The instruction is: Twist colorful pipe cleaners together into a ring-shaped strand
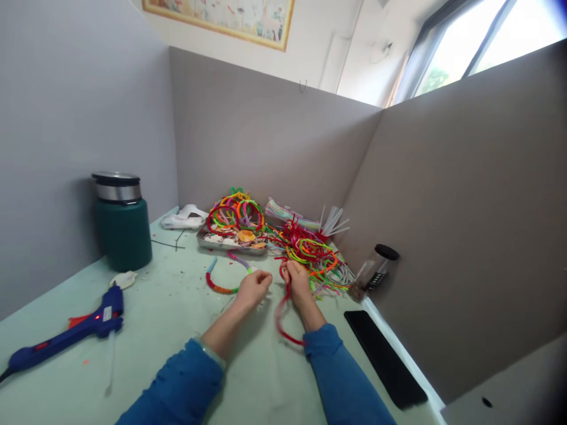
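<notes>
My right hand [297, 283] is closed around a red pipe cleaner [280, 319], which hangs down in a blurred curve towards my right sleeve. A short distance to the left, my left hand [256, 287] is pinched, and whatever its fingers hold is too small or hidden to make out. Just beyond the left hand, a curved band of coloured pipe cleaner [220, 288] in blue, red, orange and purple lies on the table; part of it is hidden behind that hand. Past my right hand is a tangled heap of pipe cleaners [305, 239], mostly red, with green and orange ones.
A metal tray [234, 248] bears coloured rings [237, 212] and small pieces. At left are a green flask [124, 233] and a blue glue gun [95, 321] with a lit red light. A clear jar [372, 274] and a black slab [385, 357] lie right. Grey partitions [274, 130] enclose the table.
</notes>
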`<action>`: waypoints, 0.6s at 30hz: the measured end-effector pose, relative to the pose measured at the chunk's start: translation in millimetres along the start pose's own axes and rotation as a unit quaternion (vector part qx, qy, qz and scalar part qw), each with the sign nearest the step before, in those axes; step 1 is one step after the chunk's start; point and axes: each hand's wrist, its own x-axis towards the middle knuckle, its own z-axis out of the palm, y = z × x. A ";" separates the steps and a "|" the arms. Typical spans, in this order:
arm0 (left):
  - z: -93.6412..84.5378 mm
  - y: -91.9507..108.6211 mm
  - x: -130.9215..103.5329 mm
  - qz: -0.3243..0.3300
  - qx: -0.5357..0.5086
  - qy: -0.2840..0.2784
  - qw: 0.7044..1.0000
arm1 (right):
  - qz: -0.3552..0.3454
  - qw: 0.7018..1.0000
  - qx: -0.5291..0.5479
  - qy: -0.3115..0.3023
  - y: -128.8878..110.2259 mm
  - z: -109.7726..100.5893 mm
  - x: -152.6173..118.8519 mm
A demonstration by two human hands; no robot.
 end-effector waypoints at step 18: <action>-17.7 3.7 -1.9 0.073 0.389 0.052 0.917 | -0.035 0.982 -0.106 -0.155 3.7 14.9 -15.0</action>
